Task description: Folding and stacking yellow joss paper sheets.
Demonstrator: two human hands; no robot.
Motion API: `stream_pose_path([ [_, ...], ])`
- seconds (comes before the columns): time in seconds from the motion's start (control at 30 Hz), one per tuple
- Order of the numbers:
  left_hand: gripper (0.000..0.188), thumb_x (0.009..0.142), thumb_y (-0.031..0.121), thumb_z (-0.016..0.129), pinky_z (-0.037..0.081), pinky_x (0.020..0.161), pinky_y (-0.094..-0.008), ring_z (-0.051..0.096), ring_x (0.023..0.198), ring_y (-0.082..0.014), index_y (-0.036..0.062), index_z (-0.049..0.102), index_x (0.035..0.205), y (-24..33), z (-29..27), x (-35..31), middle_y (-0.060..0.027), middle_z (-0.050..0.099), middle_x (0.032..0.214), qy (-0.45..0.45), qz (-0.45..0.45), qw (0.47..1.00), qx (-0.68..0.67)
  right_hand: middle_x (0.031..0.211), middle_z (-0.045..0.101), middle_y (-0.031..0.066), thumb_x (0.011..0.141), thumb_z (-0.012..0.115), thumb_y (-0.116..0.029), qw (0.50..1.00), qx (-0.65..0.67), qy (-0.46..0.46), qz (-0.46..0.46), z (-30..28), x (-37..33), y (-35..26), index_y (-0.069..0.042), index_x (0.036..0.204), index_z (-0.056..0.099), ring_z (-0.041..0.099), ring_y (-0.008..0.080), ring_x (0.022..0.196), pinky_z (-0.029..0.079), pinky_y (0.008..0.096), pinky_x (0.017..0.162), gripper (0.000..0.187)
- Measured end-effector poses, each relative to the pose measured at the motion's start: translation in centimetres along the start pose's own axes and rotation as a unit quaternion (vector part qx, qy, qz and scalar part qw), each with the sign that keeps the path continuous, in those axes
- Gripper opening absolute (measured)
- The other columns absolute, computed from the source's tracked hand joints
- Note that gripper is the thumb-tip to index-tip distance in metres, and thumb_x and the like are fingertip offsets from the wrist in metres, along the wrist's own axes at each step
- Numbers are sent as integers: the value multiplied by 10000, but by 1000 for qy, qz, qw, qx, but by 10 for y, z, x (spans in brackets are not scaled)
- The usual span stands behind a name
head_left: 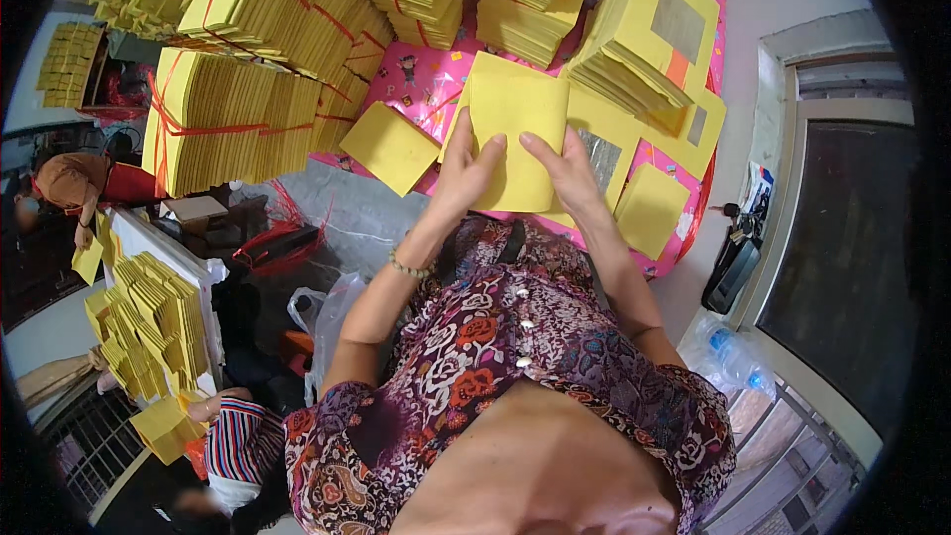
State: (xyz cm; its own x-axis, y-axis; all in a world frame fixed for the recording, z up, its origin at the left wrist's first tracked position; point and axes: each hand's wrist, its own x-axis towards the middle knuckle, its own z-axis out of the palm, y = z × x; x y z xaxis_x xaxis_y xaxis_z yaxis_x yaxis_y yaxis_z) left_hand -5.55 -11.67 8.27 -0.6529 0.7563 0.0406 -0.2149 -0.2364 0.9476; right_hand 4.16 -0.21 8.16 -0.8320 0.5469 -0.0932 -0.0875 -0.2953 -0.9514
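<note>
Both of my hands hold a folded sheet of yellow paper (520, 89) upright in front of me, over a pink table cover (426, 69). My left hand (470, 166) grips its left edge, thumb on the near face and fingers behind. My right hand (569, 173) grips the right edge the same way. Behind my right hand lies a yellow sheet with a silver foil rectangle (598, 159), partly covered. Beside my left hand rests a folded yellow piece (390, 147). Another yellow piece (652, 210) lies to the right of my right hand.
Tall yellow paper bundles tied with red string (233, 109) stand at the left, with more along the back. A stack with foil-marked sheets (634, 45) rises at the right. On the far left, people handle yellow paper at a white table (210, 307). A plastic bottle (735, 357) lies at lower right.
</note>
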Motion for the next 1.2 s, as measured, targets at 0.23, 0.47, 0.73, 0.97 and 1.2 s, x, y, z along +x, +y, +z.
stream_pose_path([
  [0.23,440,935,70,496,389,952,-290,478,1132,-164,-26,327,1331,13,8,-14,-126,501,1236,11,86,995,39,1136,593,82,852,653,-73,996,-42,-15,-72,6,-13,-11,10,1252,453,572,137,1020,471,283,873,455],
  [0.47,425,928,72,514,389,946,-290,483,1123,-166,-17,359,1313,9,5,-21,-122,520,1201,11,106,993,52,1136,594,78,843,664,-70,993,-67,-25,-90,6,-20,-16,4,1251,453,570,135,1026,470,285,872,466],
  [0.73,345,924,61,520,439,856,-288,524,1015,-151,-10,405,1242,9,7,-26,-98,543,1097,26,147,985,83,1122,602,65,837,677,-82,991,-80,-46,-100,1,-22,-15,-5,1239,470,571,126,1017,471,282,870,459],
  [0.97,353,926,58,513,438,861,-290,527,1013,-152,-14,405,1254,13,8,-26,-103,554,1089,27,147,983,104,1114,604,65,846,673,-104,990,-85,-43,-107,2,-24,-17,-2,1234,480,572,117,1000,474,274,852,445],
  [1.2,444,938,73,510,401,944,-291,501,1116,-156,-7,345,1343,15,6,-25,-97,518,1225,22,109,990,91,1028,629,56,916,593,-154,989,-83,-4,-123,7,-15,-23,23,1178,538,582,94,920,478,245,795,320],
])
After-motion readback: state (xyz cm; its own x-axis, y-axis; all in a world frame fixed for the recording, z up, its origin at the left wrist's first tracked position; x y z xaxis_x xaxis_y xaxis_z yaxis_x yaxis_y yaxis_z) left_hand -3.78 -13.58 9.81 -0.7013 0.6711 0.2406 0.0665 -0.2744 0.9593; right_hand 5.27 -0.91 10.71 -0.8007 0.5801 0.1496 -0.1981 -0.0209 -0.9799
